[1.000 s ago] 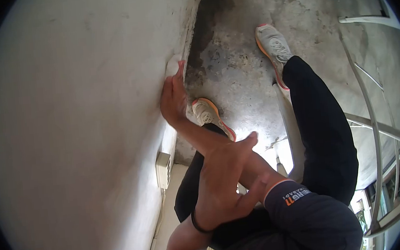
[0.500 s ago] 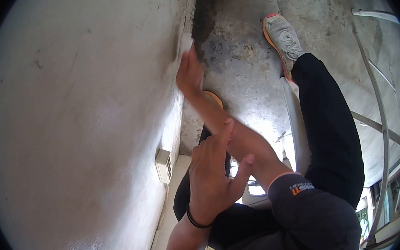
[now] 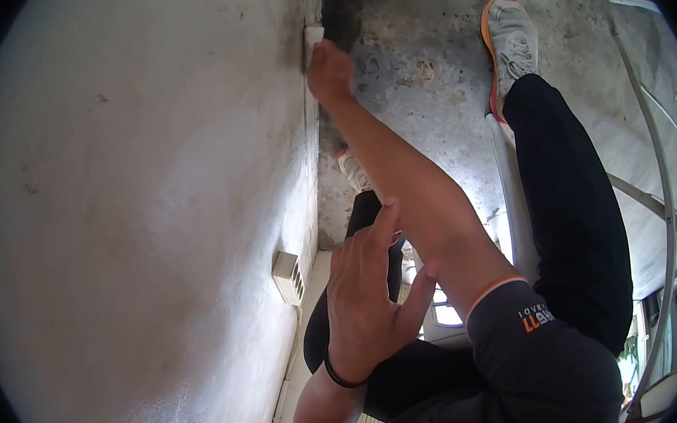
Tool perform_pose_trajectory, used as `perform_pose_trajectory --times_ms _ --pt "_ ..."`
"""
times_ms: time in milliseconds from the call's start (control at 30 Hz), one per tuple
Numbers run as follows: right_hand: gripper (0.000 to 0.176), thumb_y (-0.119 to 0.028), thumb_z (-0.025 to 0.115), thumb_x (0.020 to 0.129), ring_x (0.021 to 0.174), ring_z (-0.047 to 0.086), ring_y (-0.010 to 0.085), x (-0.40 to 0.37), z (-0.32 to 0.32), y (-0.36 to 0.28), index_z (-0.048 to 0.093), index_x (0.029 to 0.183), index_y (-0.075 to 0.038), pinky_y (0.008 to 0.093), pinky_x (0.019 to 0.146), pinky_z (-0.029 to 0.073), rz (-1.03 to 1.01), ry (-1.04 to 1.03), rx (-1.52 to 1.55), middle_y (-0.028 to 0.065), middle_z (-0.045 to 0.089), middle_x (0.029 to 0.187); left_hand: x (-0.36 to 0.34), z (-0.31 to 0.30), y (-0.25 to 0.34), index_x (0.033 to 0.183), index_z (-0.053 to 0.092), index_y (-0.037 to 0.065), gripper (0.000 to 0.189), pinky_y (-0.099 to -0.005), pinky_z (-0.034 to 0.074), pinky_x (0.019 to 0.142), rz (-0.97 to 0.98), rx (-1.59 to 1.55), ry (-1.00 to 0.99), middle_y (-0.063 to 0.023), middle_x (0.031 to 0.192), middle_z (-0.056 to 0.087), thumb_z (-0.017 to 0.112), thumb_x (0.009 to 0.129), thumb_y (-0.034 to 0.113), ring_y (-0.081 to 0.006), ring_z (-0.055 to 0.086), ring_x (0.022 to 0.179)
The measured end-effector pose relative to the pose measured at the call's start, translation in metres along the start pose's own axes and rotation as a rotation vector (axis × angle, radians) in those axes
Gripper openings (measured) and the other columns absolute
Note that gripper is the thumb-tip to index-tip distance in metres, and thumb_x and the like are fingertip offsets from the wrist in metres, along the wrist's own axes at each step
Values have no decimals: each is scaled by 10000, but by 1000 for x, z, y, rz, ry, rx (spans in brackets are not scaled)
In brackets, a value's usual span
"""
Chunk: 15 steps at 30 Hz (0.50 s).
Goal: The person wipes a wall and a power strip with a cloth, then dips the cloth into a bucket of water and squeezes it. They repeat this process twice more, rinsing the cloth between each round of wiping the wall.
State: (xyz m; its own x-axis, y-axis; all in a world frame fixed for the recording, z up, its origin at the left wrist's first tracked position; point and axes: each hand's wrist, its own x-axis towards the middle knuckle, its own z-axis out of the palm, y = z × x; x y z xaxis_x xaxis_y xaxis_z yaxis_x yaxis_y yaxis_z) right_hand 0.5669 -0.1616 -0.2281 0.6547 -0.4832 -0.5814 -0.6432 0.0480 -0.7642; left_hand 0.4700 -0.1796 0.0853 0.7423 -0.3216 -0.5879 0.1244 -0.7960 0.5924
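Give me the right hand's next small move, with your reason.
Probably a short stroke with the right hand along the foot of the wall, away from the body: its fingers hold a small white piece at the wall's lower edge, and dark smudges show on the wall close by.

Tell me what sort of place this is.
Probably a plain, worn room or utility area in a building, though its exact use is unclear. Signs: the scuffed pale wall, the stained, concrete-looking floor and the slotted box on the wall.
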Motion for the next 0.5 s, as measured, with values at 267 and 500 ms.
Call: perform_pose_trajectory --times_ms 267,500 --pt "507 54 490 909 1283 516 411 -133 -6 -62 436 1413 76 435 1033 467 -541 163 258 309 516 1356 -1 4 -11 1436 421 -22 694 -377 505 892 54 -11 28 -173 1134 659 740 858 194 -275 637 999" --pt "352 39 511 907 1249 529 417 -40 10 -34 564 1254 54 454 1038 475 -518 156 245 297 535 1345 -2 0 -5 1421 425 -44 690 -388 497 878 51 -21 40 -173 1123 658 738 854 192 -276 642 979"
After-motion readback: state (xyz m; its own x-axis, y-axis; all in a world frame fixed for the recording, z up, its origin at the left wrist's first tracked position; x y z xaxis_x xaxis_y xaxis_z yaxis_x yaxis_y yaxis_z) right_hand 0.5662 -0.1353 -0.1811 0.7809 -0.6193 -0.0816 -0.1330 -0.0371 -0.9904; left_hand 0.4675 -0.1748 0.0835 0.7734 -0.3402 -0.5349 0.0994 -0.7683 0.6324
